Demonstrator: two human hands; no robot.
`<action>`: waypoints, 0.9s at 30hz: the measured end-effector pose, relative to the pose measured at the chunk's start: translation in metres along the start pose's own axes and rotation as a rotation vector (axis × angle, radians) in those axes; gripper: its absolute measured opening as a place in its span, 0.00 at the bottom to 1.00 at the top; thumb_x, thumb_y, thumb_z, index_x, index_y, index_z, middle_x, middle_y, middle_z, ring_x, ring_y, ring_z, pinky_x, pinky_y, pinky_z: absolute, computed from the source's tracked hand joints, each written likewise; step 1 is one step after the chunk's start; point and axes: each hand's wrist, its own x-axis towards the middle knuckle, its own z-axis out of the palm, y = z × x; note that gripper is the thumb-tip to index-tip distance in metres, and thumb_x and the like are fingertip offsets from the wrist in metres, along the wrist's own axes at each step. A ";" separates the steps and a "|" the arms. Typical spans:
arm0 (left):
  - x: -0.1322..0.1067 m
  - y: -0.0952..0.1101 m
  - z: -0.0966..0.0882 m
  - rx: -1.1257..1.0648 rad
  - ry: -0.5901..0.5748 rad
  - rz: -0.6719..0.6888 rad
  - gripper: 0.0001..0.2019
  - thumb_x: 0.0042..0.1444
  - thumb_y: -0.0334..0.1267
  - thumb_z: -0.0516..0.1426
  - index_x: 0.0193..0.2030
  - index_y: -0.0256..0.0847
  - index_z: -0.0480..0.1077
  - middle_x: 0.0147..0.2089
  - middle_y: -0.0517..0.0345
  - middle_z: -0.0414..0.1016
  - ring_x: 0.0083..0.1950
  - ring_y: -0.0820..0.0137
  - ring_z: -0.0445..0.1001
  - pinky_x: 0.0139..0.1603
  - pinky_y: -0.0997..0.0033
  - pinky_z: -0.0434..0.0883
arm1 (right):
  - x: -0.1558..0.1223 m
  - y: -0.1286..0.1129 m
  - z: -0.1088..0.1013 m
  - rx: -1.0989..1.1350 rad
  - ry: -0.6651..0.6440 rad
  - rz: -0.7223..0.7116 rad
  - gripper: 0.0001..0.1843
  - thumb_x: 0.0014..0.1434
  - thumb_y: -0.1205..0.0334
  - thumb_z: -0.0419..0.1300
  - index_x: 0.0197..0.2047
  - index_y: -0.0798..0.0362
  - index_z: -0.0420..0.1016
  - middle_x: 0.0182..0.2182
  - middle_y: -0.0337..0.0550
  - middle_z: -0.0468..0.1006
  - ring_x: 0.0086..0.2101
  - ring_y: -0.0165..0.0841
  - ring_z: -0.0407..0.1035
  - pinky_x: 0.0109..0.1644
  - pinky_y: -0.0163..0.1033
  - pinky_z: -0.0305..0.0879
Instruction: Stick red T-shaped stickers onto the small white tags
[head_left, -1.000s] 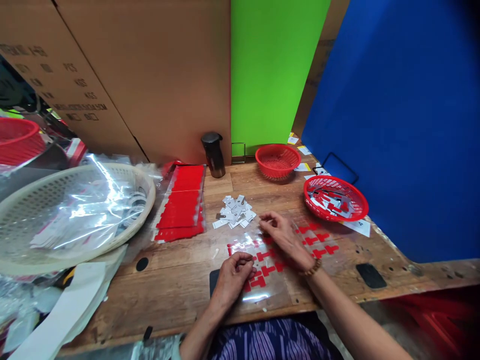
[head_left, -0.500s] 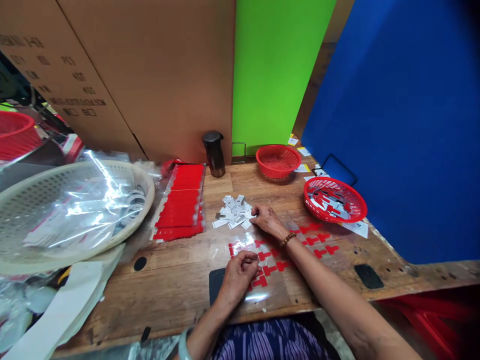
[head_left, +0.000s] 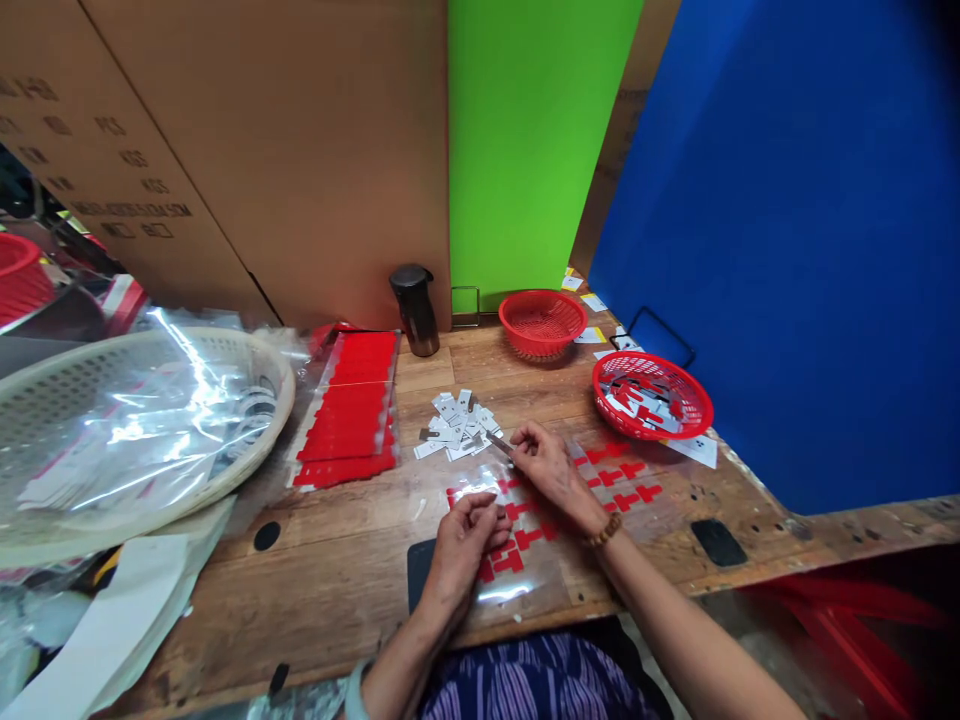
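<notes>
My right hand (head_left: 551, 470) pinches a small grey metal piece (head_left: 500, 444) just in front of a pile of similar white and grey pieces (head_left: 455, 427). My left hand (head_left: 461, 547) rests curled on a clear plastic sheet (head_left: 525, 575) carrying red T-shaped stickers (head_left: 526, 538), its fingertips pressed together at the sheet's edge. What the left fingers hold, if anything, I cannot make out. More red T stickers (head_left: 619, 470) lie to the right on the wooden table (head_left: 330, 580).
A red basket (head_left: 651, 396) with red and white parts stands at right, another red basket (head_left: 542, 322) behind it. Stacked red sticker sheets (head_left: 351, 410) lie centre-left beside a big cream basket (head_left: 135, 425) filled with plastic bags. A black cylinder (head_left: 415, 310) stands by cardboard boxes.
My right hand reached out to the pile of small pieces, then drew back toward the sticker sheet with a grey piece pinched. My left hand stayed on the sheet.
</notes>
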 end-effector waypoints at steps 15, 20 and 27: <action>-0.012 0.013 0.003 -0.140 -0.086 -0.033 0.13 0.44 0.38 0.64 0.34 0.34 0.70 0.30 0.55 0.75 0.29 0.72 0.75 0.34 0.72 0.73 | -0.075 -0.021 0.002 0.617 -0.199 0.106 0.09 0.54 0.59 0.59 0.38 0.51 0.65 0.27 0.35 0.71 0.26 0.28 0.67 0.30 0.33 0.64; -0.021 0.017 0.005 -0.045 -0.131 -0.097 0.14 0.44 0.41 0.64 0.32 0.33 0.70 0.26 0.56 0.73 0.24 0.75 0.72 0.29 0.75 0.73 | -0.072 -0.005 -0.010 0.848 -0.219 0.181 0.16 0.53 0.54 0.61 0.43 0.53 0.68 0.24 0.34 0.71 0.23 0.24 0.64 0.29 0.30 0.61; -0.031 0.023 0.012 -0.019 -0.261 -0.125 0.14 0.44 0.43 0.64 0.31 0.32 0.72 0.27 0.56 0.72 0.21 0.81 0.64 0.22 0.79 0.65 | -0.077 0.001 -0.007 1.025 -0.417 0.209 0.20 0.51 0.51 0.63 0.44 0.53 0.70 0.24 0.35 0.72 0.25 0.26 0.66 0.32 0.33 0.62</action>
